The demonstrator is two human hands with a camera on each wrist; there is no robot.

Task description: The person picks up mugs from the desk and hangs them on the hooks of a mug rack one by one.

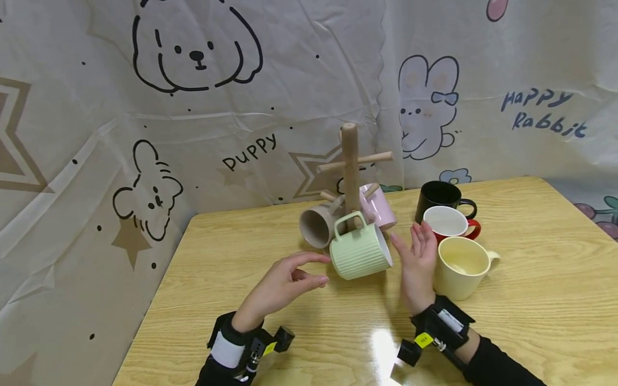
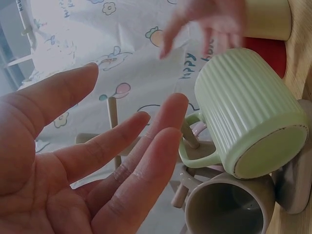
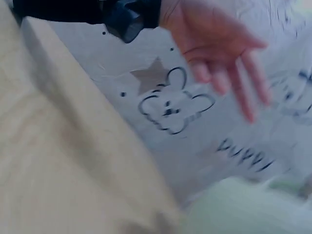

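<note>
A wooden mug tree [image 1: 350, 171] stands at the middle of the table. A pale green ribbed mug [image 1: 361, 252] hangs by its handle from a low front peg, tilted on its side. My left hand [image 1: 321, 269] is open, its fingertips just beside the mug's base; whether they touch it I cannot tell. My right hand [image 1: 405, 237] is open by the mug's rim, palm toward it. In the left wrist view my left hand [image 2: 127, 127] shows a spread palm before the green mug [image 2: 248, 117]. The right wrist view is blurred: the green mug [image 3: 243, 209] shows low, the left hand [image 3: 219, 48] above.
A taupe mug [image 1: 316, 226] and a pink mug [image 1: 379, 206] hang on other pegs. At the right stand a black mug [image 1: 436, 198], a red mug [image 1: 449, 222] and a cream mug [image 1: 463, 267]. The wooden table [image 1: 232, 343] meets a printed cloth backdrop [image 1: 145, 161] behind.
</note>
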